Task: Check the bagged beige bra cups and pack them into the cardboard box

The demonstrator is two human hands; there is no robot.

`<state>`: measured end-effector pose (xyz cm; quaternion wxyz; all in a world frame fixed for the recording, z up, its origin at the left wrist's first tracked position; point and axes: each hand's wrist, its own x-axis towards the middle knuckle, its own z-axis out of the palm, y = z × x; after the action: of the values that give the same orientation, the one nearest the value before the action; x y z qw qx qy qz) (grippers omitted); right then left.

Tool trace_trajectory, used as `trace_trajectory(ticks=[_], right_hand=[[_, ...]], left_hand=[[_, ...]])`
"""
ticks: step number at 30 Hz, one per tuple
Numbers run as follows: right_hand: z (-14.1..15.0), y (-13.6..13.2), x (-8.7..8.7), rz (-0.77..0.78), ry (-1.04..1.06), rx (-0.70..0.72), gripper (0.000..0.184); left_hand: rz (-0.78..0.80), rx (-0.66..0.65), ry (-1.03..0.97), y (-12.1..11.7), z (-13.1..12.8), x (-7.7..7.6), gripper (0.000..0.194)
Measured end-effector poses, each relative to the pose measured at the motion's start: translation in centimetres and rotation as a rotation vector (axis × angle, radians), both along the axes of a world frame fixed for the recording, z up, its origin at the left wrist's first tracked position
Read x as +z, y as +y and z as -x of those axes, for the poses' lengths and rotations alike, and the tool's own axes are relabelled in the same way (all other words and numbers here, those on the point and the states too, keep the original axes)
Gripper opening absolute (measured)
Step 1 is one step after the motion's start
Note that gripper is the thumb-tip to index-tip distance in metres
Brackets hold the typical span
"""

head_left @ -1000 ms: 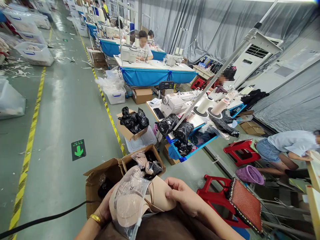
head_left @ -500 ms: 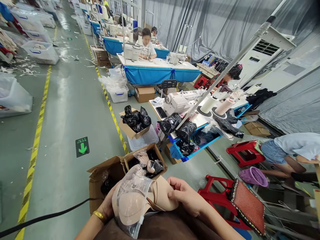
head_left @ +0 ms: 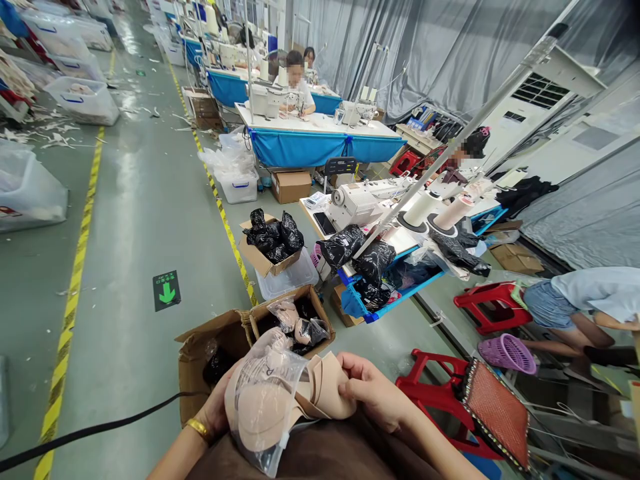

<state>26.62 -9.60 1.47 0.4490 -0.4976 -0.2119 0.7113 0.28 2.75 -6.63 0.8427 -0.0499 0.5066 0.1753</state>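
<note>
A clear zip bag (head_left: 270, 460) lies over my lap, with a rounded beige bra cup (head_left: 263, 413) showing through the plastic. My left hand (head_left: 217, 403) is wrapped around the bag's left side, its fingers mostly hidden behind it. Beige bra fabric (head_left: 327, 390) in folded layers sticks out of the bag's right side. My right hand (head_left: 373, 393) pinches this fabric between thumb and fingers. Just beyond the bag stand two open cardboard boxes; the right box (head_left: 326, 333) holds beige cups in clear bags, the left box (head_left: 193, 343) something black.
Farther off, another carton (head_left: 273, 268) holds black plastic bundles. A sewing table with a machine (head_left: 355, 203) stands ahead on the right. Red stools (head_left: 435, 387) and a purple basket (head_left: 507, 353) are to the right, near a bending person (head_left: 595, 293). A black cable (head_left: 100, 427) crosses at left.
The view has shifted slightly. The beige fabric's layers look a little more spread at the top under my right hand. Both hands keep their hold.
</note>
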Motion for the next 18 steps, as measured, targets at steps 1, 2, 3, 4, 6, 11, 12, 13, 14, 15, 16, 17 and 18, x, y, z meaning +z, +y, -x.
trace_trajectory(ticks=[1, 2, 3, 4, 6, 11, 12, 13, 14, 15, 16, 17, 18], right_hand=[[-0.1, 0.0, 0.0, -0.003, -0.004, 0.005, 0.034], [-0.1, 0.0, 0.1, -0.010, -0.011, 0.016, 0.035], [-0.2, 0.0, 0.3, -0.027, -0.023, 0.029, 0.036], [-0.3, 0.0, 0.6, -0.055, -0.039, 0.051, 0.037], [-0.4, 0.0, 1.5, -0.130, -0.085, 0.137, 0.042], [0.4, 0.4, 2.8, -0.191, -0.475, 0.358, 0.046], [0.6, 0.4, 2.6, -0.175, -0.507, 0.337, 0.042], [0.7, 0.5, 2.2, -0.159, -0.471, 0.294, 0.041], [0.8, 0.5, 1.8, -0.143, -0.376, 0.237, 0.043], [0.8, 0.5, 1.5, -0.130, -0.250, 0.170, 0.048], [0.7, 0.5, 1.2, -0.119, -0.133, 0.107, 0.054], [0.6, 0.5, 0.9, -0.103, -0.047, 0.058, 0.057], [0.5, 0.5, 0.7, -0.086, 0.007, 0.027, 0.058]], left_hand=[[-0.001, 0.001, 0.002, 0.0, 0.0, 0.1, 0.057], [-0.002, 0.003, 0.005, 0.1, -0.1, 0.2, 0.054], [-0.004, 0.006, 0.011, 0.1, -0.1, 0.4, 0.051], [-0.006, 0.008, 0.016, 0.1, -0.2, 0.6, 0.047], [-0.011, 0.013, 0.018, 0.0, -0.3, 1.0, 0.039], [-0.018, 0.016, -0.010, 0.0, -0.6, 1.3, 0.033], [-0.016, 0.015, -0.008, 0.0, -0.6, 1.2, 0.033], [-0.013, 0.016, -0.005, 0.0, -0.6, 1.2, 0.034], [-0.011, 0.017, 0.000, 0.0, -0.6, 1.2, 0.037], [-0.009, 0.021, 0.008, 0.0, -0.6, 1.2, 0.041], [-0.008, 0.026, 0.015, 0.0, -0.6, 1.2, 0.046], [-0.004, 0.030, 0.024, 0.0, -0.6, 1.2, 0.051], [0.000, 0.034, 0.034, 0.0, -0.7, 1.3, 0.056]])
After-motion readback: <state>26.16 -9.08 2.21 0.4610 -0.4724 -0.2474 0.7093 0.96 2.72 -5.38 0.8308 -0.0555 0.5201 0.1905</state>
